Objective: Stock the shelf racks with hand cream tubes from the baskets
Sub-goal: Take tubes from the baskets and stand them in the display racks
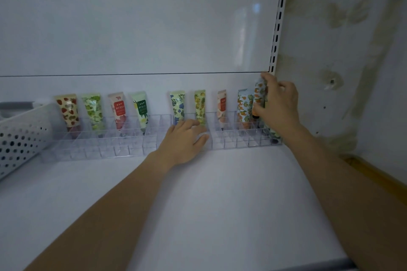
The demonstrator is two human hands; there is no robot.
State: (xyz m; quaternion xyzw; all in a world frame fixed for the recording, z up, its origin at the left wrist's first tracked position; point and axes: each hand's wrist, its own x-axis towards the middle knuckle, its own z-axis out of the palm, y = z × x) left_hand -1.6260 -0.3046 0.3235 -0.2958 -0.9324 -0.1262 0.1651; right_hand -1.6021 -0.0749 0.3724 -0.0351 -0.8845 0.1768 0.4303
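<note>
1. Front of the clear rack (231, 142): our left hand (185, 138) rests on its near cells, fingers loosely spread and gripping nothing. We judge it should press down so the rack cannot slide.
2. Right end of the rack: our right hand (278, 105) pinches an orange-print tube (259, 92), fingers curled round it, cap end down. Lower it straight, clear of the dividers.
3. Rack's back row: standing tubes (178, 105) lean rearward. The basket (22, 136) sits well left.
</note>
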